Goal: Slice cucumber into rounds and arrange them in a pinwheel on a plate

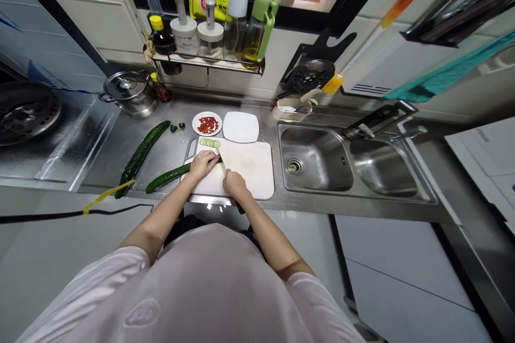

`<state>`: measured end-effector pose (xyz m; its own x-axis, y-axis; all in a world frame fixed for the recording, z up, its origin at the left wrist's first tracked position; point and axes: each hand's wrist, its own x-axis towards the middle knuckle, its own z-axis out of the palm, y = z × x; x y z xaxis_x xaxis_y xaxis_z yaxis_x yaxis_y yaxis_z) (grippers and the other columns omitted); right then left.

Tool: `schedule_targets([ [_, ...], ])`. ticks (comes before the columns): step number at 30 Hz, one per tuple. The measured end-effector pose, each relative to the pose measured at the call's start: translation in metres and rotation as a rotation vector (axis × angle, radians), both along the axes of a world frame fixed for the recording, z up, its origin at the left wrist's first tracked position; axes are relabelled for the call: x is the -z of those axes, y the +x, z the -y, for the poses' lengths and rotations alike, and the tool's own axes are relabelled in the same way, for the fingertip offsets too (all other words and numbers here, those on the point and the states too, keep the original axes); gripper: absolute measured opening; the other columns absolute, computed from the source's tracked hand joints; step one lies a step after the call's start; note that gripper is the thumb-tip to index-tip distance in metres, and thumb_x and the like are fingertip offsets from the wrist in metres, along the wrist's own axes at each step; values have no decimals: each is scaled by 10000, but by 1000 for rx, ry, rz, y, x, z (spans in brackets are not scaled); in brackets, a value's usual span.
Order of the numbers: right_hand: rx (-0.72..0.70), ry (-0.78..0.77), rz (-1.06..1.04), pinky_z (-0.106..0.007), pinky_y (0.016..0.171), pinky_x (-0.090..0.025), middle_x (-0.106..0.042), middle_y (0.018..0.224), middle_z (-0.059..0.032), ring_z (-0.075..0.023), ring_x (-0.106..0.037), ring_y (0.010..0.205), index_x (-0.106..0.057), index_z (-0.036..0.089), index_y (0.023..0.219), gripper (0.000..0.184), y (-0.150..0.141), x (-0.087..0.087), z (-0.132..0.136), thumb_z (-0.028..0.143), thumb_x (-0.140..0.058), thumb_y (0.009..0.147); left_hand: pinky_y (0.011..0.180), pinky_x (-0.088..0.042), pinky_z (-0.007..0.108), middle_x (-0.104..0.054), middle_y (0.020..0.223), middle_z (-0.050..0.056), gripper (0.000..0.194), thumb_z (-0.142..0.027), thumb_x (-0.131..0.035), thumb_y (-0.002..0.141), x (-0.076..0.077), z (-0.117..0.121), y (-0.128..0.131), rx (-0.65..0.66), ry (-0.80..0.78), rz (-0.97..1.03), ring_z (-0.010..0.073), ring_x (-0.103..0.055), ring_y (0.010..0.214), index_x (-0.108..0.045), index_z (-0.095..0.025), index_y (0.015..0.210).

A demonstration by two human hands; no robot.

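My left hand (204,164) is closed over the right end of a long green cucumber (169,177), pressing it on the white cutting board (253,171). In my right hand (235,184) is a kitchen knife (222,159), its blade standing beside the cucumber's cut end and pointing away from me. The handle shows partly below my fist. A short row of thin cucumber slices (210,142) overlaps near the board's top left. To the left, a second whole cucumber (142,155) lies on the steel counter, with two cut-off ends (177,127) near its tip.
Behind the board sit a plate of chopped red pieces (207,124) and a white square plate (241,127). A lidded pot (129,92) stands back left, a double sink (316,158) right. A shelf (209,61) with bottles and jars hangs above the counter.
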<state>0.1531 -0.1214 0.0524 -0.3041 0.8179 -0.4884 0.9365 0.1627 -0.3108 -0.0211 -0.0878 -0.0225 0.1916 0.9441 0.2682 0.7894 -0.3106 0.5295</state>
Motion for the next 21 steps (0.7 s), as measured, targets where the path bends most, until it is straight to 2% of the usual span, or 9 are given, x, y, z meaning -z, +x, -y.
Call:
schedule_targets([
  [11,7,-21,7,-312,786,-471,-663,1043,-169,-244,-636,1003,-542,120,1122,281,11,-2,14,117,-395,882,884,-446,342,-677,988,41,233,-340,-497,920,1,0,0,6,12,14,193,-572,951,-698,-228,955],
  [16,8,-39,9,-323,788,-470,-660,1058,-172,-263,-626,1026,-546,110,1123,295,4,-3,7,101,-392,872,879,-447,342,-678,991,39,234,-338,-495,921,0,1,0,1,4,15,196,-570,951,-698,-229,958],
  [21,15,-16,-2,-321,808,-465,-658,1081,-170,-255,-626,1034,-541,112,1137,298,-3,2,-2,105,-401,875,874,-446,338,-679,985,36,231,-335,-499,919,-1,1,0,7,14,10,194,-567,941,-699,-228,959],
])
